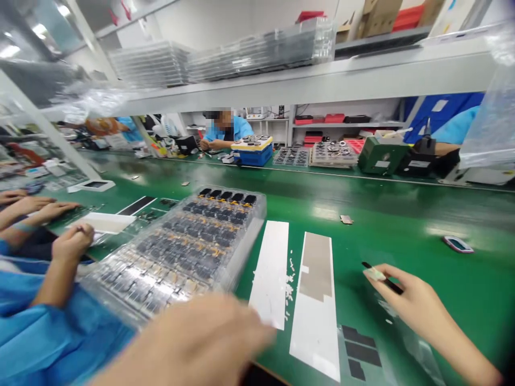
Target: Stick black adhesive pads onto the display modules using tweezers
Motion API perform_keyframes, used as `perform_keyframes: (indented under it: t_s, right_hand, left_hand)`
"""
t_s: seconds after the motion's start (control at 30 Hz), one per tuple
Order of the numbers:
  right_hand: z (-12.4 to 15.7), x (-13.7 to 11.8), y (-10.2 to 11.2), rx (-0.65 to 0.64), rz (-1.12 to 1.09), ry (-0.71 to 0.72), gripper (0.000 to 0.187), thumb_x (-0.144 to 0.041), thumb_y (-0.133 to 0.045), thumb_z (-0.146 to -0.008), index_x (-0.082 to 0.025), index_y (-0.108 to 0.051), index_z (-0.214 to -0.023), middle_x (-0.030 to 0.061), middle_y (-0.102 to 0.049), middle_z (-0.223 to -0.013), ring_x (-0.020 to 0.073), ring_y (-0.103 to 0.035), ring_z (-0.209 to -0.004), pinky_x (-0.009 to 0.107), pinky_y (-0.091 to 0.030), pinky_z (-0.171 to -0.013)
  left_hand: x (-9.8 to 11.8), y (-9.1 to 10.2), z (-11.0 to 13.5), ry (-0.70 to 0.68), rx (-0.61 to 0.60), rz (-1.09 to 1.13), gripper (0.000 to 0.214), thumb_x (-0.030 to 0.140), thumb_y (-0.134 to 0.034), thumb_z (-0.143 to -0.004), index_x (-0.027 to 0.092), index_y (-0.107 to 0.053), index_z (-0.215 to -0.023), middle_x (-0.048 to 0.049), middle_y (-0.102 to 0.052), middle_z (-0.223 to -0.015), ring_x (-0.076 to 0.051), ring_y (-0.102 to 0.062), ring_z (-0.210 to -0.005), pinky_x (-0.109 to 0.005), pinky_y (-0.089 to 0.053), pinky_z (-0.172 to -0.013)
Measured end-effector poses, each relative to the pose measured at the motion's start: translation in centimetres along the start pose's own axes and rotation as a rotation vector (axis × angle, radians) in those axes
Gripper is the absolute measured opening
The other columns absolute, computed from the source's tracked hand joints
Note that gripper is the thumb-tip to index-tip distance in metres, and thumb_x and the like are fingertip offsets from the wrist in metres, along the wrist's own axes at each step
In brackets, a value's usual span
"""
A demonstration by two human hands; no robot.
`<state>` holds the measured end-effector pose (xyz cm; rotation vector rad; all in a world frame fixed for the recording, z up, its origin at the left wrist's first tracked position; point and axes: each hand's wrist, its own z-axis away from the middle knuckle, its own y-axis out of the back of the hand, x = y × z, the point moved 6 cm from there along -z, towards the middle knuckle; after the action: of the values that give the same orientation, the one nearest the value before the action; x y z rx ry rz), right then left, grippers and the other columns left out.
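My left hand (201, 338) is smeared by motion at the bottom centre, above the near end of a clear tray. Whether it holds anything does not show. My right hand (418, 300) pinches a slim black tool (392, 286) with a pale greenish wrapping near its tip; its kind is not clear. Between the hands lie a white strip (270, 262) and a second strip (316, 332), partly covered with grey-beige pieces. Small white scraps (289, 289) sit between the strips. Black rectangular pieces (362, 353) on a clear sheet rest left of my right hand.
A stack of clear trays (249, 236) carries rows of black parts with orange tabs. Co-workers' hands (72, 241) work at the left. A pink-edged device (457, 244) lies at the right, and a small flat piece (346, 219) farther in. A shelf (362, 80) crosses overhead.
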<state>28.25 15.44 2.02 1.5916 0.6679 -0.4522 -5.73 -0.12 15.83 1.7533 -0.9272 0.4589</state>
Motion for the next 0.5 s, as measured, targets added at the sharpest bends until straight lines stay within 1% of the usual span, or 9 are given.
perform_keyframes:
  t_s: [0.03,0.07,0.1,0.17,0.23,0.3,0.33,0.43,0.5]
  right_hand:
    - [0.3,-0.2,0.0,0.017,-0.011,0.001,0.034,-0.058,-0.057,-0.074,-0.026,-0.069,-0.078,0.0001,-0.072,-0.072,0.0193,-0.065,-0.058,0.027,-0.049,-0.054]
    - [0.5,-0.4,0.1,0.037,-0.02,0.004,0.034,-0.058,-0.057,-0.073,-0.026,-0.069,-0.078,0.0002,-0.071,-0.071,0.0192,-0.064,-0.056,0.027,-0.049,-0.053]
    - [0.5,-0.5,0.2,0.059,-0.03,0.006,0.034,-0.057,-0.058,-0.073,-0.026,-0.069,-0.078,0.0004,-0.071,-0.07,0.0192,-0.064,-0.055,0.027,-0.049,-0.051]
    - [0.5,-0.3,0.4,0.1,-0.049,0.004,0.031,-0.055,-0.058,-0.072,-0.026,-0.07,-0.077,0.001,-0.072,-0.069,0.0196,-0.065,-0.054,0.028,-0.05,-0.051]
    - [0.6,0.2,0.7,0.153,-0.059,0.003,0.028,-0.052,-0.059,-0.072,-0.027,-0.07,-0.076,0.0019,-0.073,-0.069,0.0203,-0.066,-0.053,0.028,-0.052,-0.052]
    - [0.6,0.9,1.1,0.201,-0.062,0.0,0.026,-0.05,-0.061,-0.069,-0.027,-0.071,-0.075,0.0028,-0.074,-0.071,0.0218,-0.069,-0.054,0.029,-0.054,-0.053]
    - [0.6,1.3,1.2,0.221,-0.063,-0.006,0.026,-0.05,-0.061,-0.067,-0.028,-0.072,-0.075,0.0032,-0.075,-0.073,0.023,-0.071,-0.056,0.03,-0.055,-0.053]
    - [0.6,2.2,1.4,0.239,-0.065,-0.046,0.029,-0.052,-0.06,-0.065,-0.028,-0.073,-0.074,0.0035,-0.078,-0.077,0.0264,-0.075,-0.063,0.032,-0.058,-0.056]
    - [0.5,2.4,1.5,0.248,-0.065,-0.059,0.031,-0.054,-0.06,-0.064,-0.028,-0.074,-0.075,0.0034,-0.078,-0.078,0.027,-0.076,-0.064,0.032,-0.059,-0.057]
  left_hand:
    - [-0.2,2.2,-1.7,-0.011,0.007,-0.064,0.025,0.038,-0.055,-0.096,0.03,-0.074,-0.11,-0.0076,-0.073,-0.11,-0.026,-0.066,-0.099,-0.043,-0.055,-0.09]
    - [-0.7,3.9,-3.8,-0.043,-0.058,-0.26,0.027,0.037,-0.054,-0.095,0.03,-0.073,-0.113,-0.0066,-0.075,-0.109,-0.027,-0.067,-0.099,-0.043,-0.054,-0.092]
    - [-1.7,6.1,-6.2,0.003,-0.02,-0.454,0.033,0.036,-0.051,-0.094,0.027,-0.072,-0.119,-0.0077,-0.075,-0.112,-0.03,-0.067,-0.102,-0.046,-0.05,-0.096]
    - [-4.9,9.7,-11.1,0.156,0.0,-0.761,0.037,0.036,-0.048,-0.096,0.023,-0.07,-0.123,-0.0073,-0.076,-0.11,-0.031,-0.069,-0.1,-0.046,-0.05,-0.094]
    - [-8.7,11.7,-15.2,0.29,-0.014,-0.904,0.033,0.032,-0.052,-0.096,0.019,-0.071,-0.119,-0.0074,-0.077,-0.108,-0.032,-0.069,-0.103,-0.043,-0.049,-0.095]
    - [-12.4,11.8,-18.1,0.344,-0.049,-0.928,0.026,0.032,-0.059,-0.096,0.015,-0.071,-0.112,-0.009,-0.075,-0.11,-0.03,-0.068,-0.105,-0.044,-0.051,-0.094]
    - [-14.2,11.4,-19.0,0.375,-0.075,-0.934,0.026,0.033,-0.061,-0.097,0.014,-0.068,-0.114,-0.0095,-0.072,-0.115,-0.027,-0.068,-0.104,-0.046,-0.053,-0.092]
    - [-18.6,10.0,-20.5,0.468,-0.145,-0.951,0.032,0.033,-0.063,-0.097,0.016,-0.061,-0.124,-0.0101,-0.064,-0.124,-0.025,-0.067,-0.104,-0.046,-0.057,-0.088]
    - [-20.3,9.8,-20.9,0.532,-0.17,-0.967,0.033,0.031,-0.064,-0.097,0.017,-0.06,-0.126,-0.0103,-0.063,-0.126,-0.026,-0.066,-0.106,-0.045,-0.058,-0.087]
